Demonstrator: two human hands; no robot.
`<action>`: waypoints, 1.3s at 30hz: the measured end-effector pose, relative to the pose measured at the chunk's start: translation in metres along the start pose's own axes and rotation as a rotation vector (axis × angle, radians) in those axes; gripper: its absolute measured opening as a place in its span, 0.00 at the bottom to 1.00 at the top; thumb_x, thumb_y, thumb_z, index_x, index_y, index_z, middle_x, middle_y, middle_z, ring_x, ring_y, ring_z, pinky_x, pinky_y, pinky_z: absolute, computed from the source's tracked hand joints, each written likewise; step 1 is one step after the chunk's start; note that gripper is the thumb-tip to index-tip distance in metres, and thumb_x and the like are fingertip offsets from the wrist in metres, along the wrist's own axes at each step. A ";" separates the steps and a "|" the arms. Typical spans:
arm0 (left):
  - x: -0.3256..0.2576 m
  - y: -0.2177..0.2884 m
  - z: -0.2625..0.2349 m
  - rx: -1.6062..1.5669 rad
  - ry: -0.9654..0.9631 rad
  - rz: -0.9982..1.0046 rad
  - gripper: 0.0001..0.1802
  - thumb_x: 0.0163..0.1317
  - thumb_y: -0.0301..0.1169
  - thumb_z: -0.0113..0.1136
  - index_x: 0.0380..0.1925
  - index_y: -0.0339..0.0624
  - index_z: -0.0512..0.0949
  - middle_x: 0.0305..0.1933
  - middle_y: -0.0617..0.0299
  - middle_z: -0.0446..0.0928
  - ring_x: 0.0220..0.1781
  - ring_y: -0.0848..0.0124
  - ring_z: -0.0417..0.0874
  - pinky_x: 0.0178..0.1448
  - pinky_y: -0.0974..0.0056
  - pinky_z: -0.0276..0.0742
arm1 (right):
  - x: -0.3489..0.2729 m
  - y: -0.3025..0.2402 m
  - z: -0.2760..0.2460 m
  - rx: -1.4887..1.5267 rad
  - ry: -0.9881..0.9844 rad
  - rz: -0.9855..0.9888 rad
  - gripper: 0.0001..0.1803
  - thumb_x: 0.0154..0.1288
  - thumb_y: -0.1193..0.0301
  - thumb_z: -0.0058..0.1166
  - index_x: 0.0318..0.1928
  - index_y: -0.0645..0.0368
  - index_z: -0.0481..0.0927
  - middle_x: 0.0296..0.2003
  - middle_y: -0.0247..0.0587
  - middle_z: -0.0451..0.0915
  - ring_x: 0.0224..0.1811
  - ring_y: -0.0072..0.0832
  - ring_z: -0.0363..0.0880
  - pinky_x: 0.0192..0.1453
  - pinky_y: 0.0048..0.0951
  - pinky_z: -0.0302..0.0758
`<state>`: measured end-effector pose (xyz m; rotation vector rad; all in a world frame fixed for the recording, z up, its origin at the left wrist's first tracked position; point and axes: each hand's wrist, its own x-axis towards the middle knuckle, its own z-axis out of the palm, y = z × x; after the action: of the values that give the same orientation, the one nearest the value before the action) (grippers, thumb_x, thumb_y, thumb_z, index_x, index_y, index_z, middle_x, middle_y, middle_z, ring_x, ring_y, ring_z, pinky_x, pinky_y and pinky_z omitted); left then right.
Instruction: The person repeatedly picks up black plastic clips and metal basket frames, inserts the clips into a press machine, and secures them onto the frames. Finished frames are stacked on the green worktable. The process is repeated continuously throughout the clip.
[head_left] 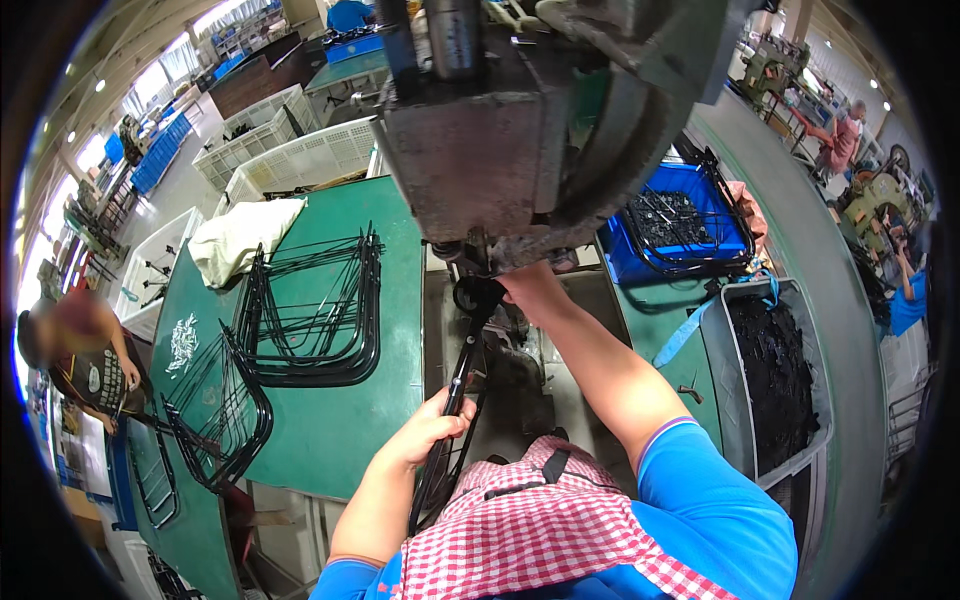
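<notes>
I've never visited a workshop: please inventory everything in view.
Bulky metal machine: one, grey, top centre.
Long metal assembly: one, black, below machine.
Flat worktables: two or more, green, left, right.
Wire-strung tube frames: several, black, left.
Rumpled cloth: one, cream, left table.
Small slim pieces: many, pale, left table.
Square plastic bin: one, blue, right table.
Deep plastic bin: one, grey, right.
Small parts: many, black, both bins.
Plastic crates: at least three, white, upper left.
Background machines: several, greenish, right.
Other people: at least four, around edges.
Checked apron: one, red-and-white, bottom centre.
Left grip: one, bare, around assembly.
Right grip: one, bare, half-hidden below machine.
</notes>
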<state>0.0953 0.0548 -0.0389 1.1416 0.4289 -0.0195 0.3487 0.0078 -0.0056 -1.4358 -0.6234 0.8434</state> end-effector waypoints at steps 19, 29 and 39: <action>0.024 -0.010 -0.004 0.019 -0.066 0.000 0.44 0.47 0.27 0.57 0.67 0.38 0.53 0.36 0.67 0.70 0.27 0.80 0.66 0.29 0.75 0.61 | 0.050 0.045 -0.030 -1.270 0.292 -1.378 0.09 0.63 0.68 0.53 0.40 0.60 0.76 0.29 0.47 0.77 0.36 0.42 0.75 0.43 0.40 0.69; 0.015 -0.001 0.006 0.025 0.001 0.032 0.17 0.47 0.29 0.55 0.40 0.42 0.70 0.28 0.69 0.69 0.26 0.79 0.67 0.29 0.74 0.61 | 0.033 0.065 -0.024 -0.178 -0.025 -0.337 0.14 0.69 0.62 0.47 0.32 0.59 0.75 0.19 0.33 0.69 0.21 0.23 0.67 0.26 0.31 0.63; -0.024 -0.009 -0.009 0.401 -0.221 0.035 0.37 0.53 0.39 0.67 0.61 0.40 0.63 0.48 0.57 0.71 0.46 0.69 0.71 0.48 0.65 0.69 | -0.111 0.115 -0.071 0.118 0.114 0.281 0.20 0.73 0.57 0.41 0.42 0.60 0.79 0.13 0.26 0.63 0.14 0.16 0.57 0.19 0.22 0.53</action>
<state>0.0682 0.0536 -0.0420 1.5226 0.2108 -0.2072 0.3273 -0.1300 -0.1114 -1.4720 -0.2834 0.9925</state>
